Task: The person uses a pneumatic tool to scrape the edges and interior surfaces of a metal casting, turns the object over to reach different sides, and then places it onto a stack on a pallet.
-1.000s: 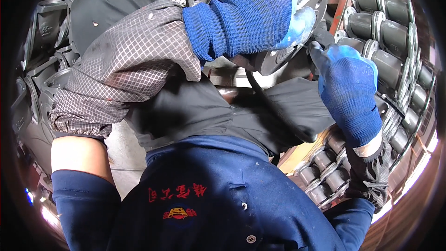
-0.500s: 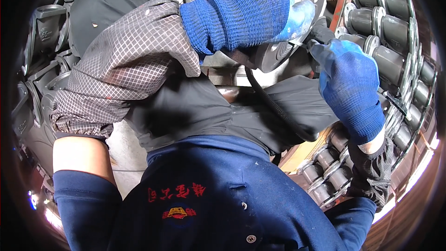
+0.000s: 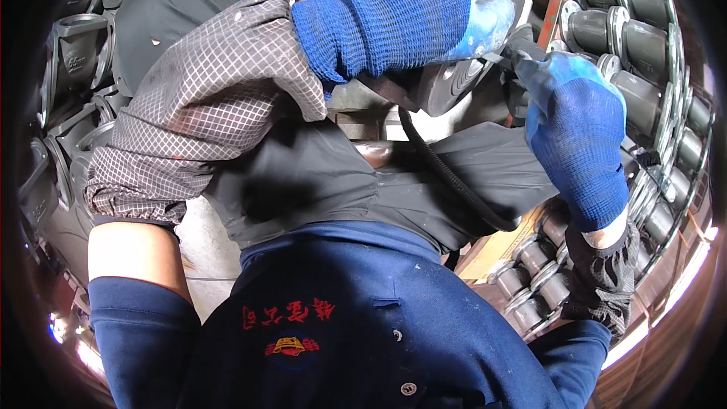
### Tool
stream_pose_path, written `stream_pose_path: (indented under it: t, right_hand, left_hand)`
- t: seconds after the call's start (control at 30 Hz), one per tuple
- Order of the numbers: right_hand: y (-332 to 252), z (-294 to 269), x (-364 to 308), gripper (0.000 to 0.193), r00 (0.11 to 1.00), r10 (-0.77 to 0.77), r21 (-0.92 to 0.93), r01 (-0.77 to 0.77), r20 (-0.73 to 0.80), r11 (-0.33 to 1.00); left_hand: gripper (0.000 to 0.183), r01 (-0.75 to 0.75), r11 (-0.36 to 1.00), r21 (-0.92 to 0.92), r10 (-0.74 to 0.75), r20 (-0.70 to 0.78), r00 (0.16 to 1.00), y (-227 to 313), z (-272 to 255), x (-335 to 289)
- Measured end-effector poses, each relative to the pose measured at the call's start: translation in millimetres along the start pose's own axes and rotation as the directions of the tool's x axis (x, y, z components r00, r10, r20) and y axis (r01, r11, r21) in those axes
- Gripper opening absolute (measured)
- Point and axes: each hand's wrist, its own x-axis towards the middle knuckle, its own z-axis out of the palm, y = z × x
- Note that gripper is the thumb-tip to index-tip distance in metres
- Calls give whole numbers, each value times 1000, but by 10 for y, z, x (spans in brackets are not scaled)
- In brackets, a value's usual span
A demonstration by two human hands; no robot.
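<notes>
In a blue knit glove, my left hand [image 3: 424, 11] is closed over a grey flanged metal casting [image 3: 448, 89], its light-blue fingertips against the flange at the right. The glove and sleeve hide much of the casting. My right hand [image 3: 575, 102], also gloved in blue, grips a dark tool [image 3: 522, 49] with a flat, thin metal tip. That tip points left and lies close by the flange, beside my left fingers; whether it touches cannot be made out. Most of the tool's handle is hidden inside my right fist.
Rows of dark flanged pipe castings [image 3: 598, 30] stand at the right, with more [image 3: 530, 257] at lower right. Several grey castings [image 3: 79, 57] are stacked at the left. A black ribbed hose [image 3: 447, 170] curves across my lap. A red metal bar [image 3: 556, 0] rises at upper right.
My right hand has shifted slightly to the right, and the tool's tip has moved up and right along the flange. My left hand stays closed on the casting, nearly still.
</notes>
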Motion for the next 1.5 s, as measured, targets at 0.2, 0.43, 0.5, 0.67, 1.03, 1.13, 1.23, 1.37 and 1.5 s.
stream_pose_path:
  t: [0.2,0.43,0.5,0.67,1.03,1.13,1.23,1.37,1.5]
  right_hand:
    - [1,47,29,28,999,-27,53,29,-25,998]
    - [24,-13,27,26,1000,-12,1,12,25,1000]
    - [15,-29,38,18,1000,-7,49,6,20,999]
    - [65,-84,127,14,991,-38,189,63,-130,980]
    - [456,136,226,30,870,482,915,-105,-106,390]
    - [421,510,584,26,809,264,728,265,-525,633]
    - [266,625,789,26,642,-127,169,379,-756,910]
    - [-79,485,815,33,833,393,896,246,-390,369]
    - [-259,427,963,37,836,337,884,319,-433,343]
  left_hand:
    - [30,-11,1000,14,11,3,1000,0,6,27]
    - [28,-58,998,9,57,16,998,24,37,94]
    - [27,-72,997,15,72,19,997,28,42,116]
    - [26,-90,984,152,93,-8,996,-85,-65,67]
    - [27,-5,907,-421,160,334,929,-145,-549,273]
    - [25,-209,888,-408,310,197,930,-199,-553,311]
    - [20,-312,941,-130,310,-39,950,-225,-569,325]
    - [20,-107,890,-443,94,-52,994,-315,-615,299]
    - [15,-25,969,-246,-81,-412,908,-426,-694,239]
